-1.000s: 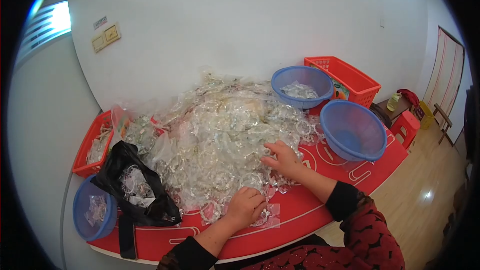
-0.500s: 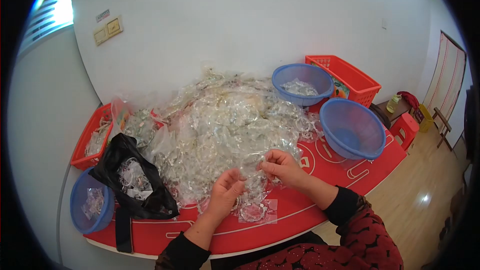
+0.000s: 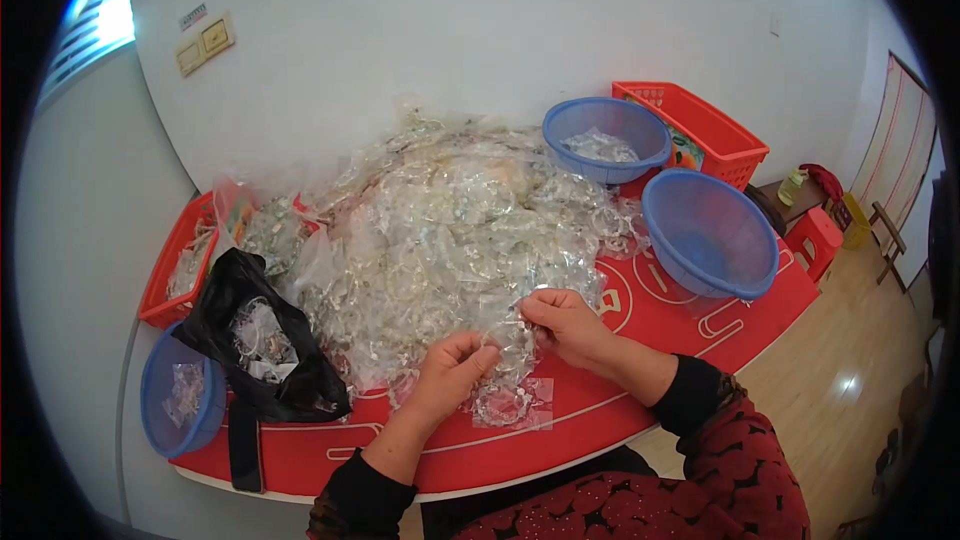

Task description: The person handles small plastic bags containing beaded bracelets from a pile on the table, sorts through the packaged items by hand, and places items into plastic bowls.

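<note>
My left hand (image 3: 452,372) is closed in a pinch at the near edge of the pile, thumb against the fingers. Just right of it, my right hand (image 3: 568,326) also pinches. Between them is a small clear plastic bag (image 3: 508,342), hard to separate by eye from the bags behind. A big pile of clear bags (image 3: 440,220) with beaded, jewellery-like pieces rises beyond both hands. Below them, one flat clear bag (image 3: 512,406) with a ring-shaped beaded strand lies on the red table cover (image 3: 600,410).
At left are a black plastic bag (image 3: 215,315), a blue basin (image 3: 150,395) and a red basket (image 3: 160,310), all holding items. Two blue basins (image 3: 712,240) and a red basket (image 3: 715,130) stand at right. A red stool (image 3: 818,240) is beyond the table.
My left thumb and fingers have closed together from a looser pose. My right hand stays pinched and has shifted little. The whole view has tilted slightly, so the table sits higher.
</note>
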Action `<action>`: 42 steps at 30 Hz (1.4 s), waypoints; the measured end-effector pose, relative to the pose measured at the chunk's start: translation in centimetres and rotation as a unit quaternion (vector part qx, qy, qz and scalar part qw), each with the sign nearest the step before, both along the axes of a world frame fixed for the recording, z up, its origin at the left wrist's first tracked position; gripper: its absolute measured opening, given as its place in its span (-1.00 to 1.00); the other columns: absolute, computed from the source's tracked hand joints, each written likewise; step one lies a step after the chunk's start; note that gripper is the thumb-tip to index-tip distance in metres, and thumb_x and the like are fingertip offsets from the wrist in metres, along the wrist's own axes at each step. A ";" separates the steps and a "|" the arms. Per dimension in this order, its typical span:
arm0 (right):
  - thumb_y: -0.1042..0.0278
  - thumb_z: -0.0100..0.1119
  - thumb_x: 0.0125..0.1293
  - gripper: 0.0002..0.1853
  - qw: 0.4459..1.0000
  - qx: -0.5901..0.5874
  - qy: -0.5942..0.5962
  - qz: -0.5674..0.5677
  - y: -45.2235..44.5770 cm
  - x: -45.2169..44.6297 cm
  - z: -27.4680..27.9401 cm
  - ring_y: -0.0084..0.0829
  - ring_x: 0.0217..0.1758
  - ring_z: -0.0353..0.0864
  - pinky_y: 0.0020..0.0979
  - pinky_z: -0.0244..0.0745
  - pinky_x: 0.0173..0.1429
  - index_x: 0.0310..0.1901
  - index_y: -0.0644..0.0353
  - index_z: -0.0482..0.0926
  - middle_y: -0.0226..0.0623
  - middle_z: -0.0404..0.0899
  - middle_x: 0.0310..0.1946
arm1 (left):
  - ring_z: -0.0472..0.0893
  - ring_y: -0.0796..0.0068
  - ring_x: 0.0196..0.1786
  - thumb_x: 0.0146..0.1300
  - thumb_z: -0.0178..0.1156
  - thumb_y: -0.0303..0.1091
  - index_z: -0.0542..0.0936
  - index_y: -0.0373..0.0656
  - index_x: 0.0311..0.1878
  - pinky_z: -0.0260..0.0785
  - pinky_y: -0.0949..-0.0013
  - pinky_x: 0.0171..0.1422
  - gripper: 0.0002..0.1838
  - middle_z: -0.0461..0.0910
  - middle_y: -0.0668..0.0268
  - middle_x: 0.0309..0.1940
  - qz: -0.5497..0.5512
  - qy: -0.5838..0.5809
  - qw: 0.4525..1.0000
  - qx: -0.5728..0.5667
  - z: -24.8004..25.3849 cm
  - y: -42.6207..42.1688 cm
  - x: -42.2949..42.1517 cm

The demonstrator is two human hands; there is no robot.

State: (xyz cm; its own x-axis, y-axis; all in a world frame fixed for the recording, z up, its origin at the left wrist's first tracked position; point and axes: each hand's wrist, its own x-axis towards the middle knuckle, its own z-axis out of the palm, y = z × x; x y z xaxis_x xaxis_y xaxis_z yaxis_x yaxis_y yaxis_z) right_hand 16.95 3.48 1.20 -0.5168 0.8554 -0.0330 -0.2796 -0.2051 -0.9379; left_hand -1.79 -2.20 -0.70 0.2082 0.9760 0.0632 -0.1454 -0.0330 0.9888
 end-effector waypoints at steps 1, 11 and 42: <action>0.23 0.05 0.21 -0.80 1.000 -0.023 0.012 -0.008 0.0 -0.3 -0.2 -0.75 -0.65 0.29 -0.68 0.14 -0.60 -0.42 0.18 0.50 -0.55 0.41 -0.63 | 0.40 0.73 -0.57 0.13 0.13 -0.35 0.51 -0.19 -0.33 0.20 0.68 -0.53 -0.88 0.48 0.44 -0.53 -0.002 -0.018 1.000 -0.009 -0.1 0.0 0.0; 0.21 0.07 0.19 -0.77 0.998 0.043 -0.053 0.008 0.4 -0.4 -0.6 -0.76 -0.65 0.26 -0.67 0.13 -0.60 -0.41 0.22 0.52 -0.55 0.40 -0.65 | 0.37 0.74 -0.60 0.19 0.07 -0.25 0.52 -0.20 -0.37 0.16 0.68 -0.54 -0.80 0.48 0.46 -0.56 -0.005 0.045 0.999 -0.008 0.9 -0.4 -0.1; 0.32 0.07 0.17 -0.86 0.987 0.112 -0.075 0.094 0.1 -0.7 -1.2 -0.73 -0.55 0.28 -0.66 0.21 -0.48 -0.41 0.21 0.47 -0.55 0.37 -0.60 | 0.37 0.69 -0.73 0.24 -0.01 -0.20 0.48 -0.19 -0.46 0.17 0.59 -0.72 -0.72 0.49 0.39 -0.64 0.170 -0.172 0.969 -0.047 0.4 0.3 -0.4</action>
State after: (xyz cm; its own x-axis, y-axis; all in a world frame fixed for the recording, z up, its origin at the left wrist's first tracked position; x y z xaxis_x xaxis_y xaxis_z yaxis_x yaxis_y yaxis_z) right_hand 16.23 3.59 0.01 -0.6700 0.7402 0.0576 -0.1118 -0.0239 -0.9934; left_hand -2.18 -1.88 -0.32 -0.1447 0.9892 -0.0213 -0.4644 -0.0489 0.8843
